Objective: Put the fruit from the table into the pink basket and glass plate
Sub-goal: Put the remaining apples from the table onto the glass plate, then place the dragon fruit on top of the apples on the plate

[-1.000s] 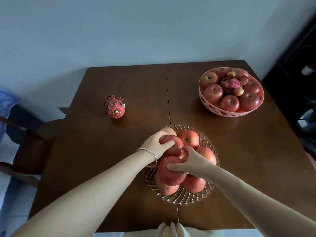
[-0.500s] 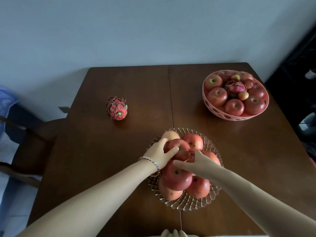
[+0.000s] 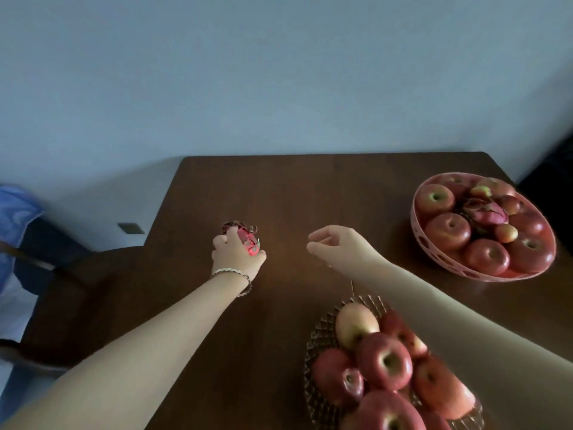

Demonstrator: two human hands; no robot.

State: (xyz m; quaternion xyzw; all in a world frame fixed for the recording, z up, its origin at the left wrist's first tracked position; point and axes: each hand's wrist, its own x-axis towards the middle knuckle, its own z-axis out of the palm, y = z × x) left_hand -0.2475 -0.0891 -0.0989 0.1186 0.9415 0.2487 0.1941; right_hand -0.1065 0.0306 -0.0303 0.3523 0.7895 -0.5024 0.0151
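Two bare hands hover over the dark wooden worktop (image 3: 310,187): left hand (image 3: 237,256) fingers wrapped around the scaly red dragon fruit (image 3: 248,240), right hand (image 3: 338,245) fingers loosely curled, empty.

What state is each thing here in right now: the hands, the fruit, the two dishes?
left hand: closed around the dragon fruit
dragon fruit: on the table, gripped
right hand: empty, fingers loosely curled, above the table
pink basket: heaped with fruit
glass plate: piled with apples
table: otherwise bare
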